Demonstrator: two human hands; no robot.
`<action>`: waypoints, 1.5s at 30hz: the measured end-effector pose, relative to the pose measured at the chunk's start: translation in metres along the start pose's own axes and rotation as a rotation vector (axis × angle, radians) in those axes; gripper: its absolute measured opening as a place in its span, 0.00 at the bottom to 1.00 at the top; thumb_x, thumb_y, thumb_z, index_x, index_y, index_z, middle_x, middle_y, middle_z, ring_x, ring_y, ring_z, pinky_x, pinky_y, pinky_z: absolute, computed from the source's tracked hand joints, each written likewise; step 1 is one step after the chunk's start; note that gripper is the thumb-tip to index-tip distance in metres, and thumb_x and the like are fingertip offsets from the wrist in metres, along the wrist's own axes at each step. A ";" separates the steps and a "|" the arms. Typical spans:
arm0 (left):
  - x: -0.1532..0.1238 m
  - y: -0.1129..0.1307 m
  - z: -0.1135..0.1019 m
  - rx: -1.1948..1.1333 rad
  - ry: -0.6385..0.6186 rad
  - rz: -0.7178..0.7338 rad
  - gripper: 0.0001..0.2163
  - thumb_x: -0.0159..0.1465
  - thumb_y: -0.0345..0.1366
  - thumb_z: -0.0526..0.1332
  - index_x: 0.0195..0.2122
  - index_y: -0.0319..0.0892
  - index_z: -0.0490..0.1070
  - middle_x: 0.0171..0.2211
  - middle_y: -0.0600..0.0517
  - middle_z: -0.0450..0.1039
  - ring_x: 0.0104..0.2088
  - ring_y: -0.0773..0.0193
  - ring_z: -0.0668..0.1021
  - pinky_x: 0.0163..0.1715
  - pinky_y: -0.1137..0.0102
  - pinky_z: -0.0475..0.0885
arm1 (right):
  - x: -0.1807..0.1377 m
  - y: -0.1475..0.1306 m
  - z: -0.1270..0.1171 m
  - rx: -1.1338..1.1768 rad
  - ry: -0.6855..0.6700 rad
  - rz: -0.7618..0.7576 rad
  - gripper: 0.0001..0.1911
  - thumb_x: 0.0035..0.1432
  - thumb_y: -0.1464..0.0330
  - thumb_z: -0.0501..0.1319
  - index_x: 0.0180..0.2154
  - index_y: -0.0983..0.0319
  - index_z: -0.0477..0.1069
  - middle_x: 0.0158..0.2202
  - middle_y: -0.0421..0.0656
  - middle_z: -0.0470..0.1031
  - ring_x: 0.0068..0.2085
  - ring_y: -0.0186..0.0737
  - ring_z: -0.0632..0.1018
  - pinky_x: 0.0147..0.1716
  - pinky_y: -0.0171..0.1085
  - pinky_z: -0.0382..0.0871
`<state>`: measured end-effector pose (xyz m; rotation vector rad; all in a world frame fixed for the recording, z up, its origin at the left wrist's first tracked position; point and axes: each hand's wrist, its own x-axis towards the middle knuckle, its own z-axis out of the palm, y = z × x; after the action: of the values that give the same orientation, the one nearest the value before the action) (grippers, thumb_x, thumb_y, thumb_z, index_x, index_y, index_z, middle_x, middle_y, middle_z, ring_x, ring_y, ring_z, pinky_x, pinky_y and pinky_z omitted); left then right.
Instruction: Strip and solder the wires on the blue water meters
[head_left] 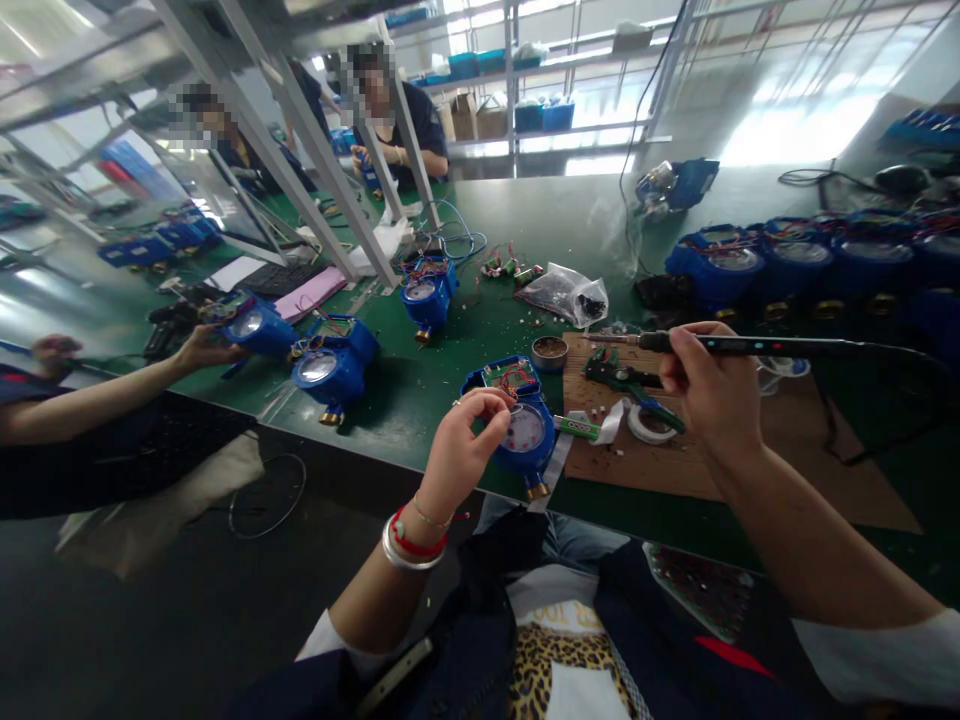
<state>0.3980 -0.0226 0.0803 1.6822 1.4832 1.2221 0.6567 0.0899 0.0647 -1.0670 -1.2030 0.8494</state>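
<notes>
Thumb and fingers of our right hand (709, 390) are clamping around the dark handle of a soldering iron (757, 345), whose tip is pointing left, near a round tin (550, 367). Our left hand (459, 450) is hanging over the blue meter (525, 430) in front of us, thumb and fingertips bunching together; we cannot tell whether they are pinching something thin or touching the dial. That meter is sitting on the green surface (555, 215) near its front edge, its wired compartment facing up. Just right of it, a green cylinder (577, 428) is lying at the edge of a cardboard sheet (637, 470), where a white roll (650, 425) is resting. Farther left, a co-worker's hand (202, 347) is touching another meter (259, 327), while a row of meters (795, 262) is standing at the right.
</notes>
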 end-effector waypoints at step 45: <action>0.019 0.022 0.015 0.015 -0.049 -0.296 0.06 0.62 0.35 0.57 0.29 0.39 0.67 0.40 0.50 0.71 0.40 0.63 0.70 0.41 0.72 0.64 | -0.044 -0.008 0.015 0.352 -0.397 0.185 0.06 0.60 0.67 0.62 0.33 0.59 0.65 0.16 0.33 0.64 0.14 0.27 0.63 0.11 0.27 0.55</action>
<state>0.4207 -0.0067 0.0981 1.4286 1.6453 1.0056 0.6332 0.0488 0.0596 -0.7469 -1.2291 1.4091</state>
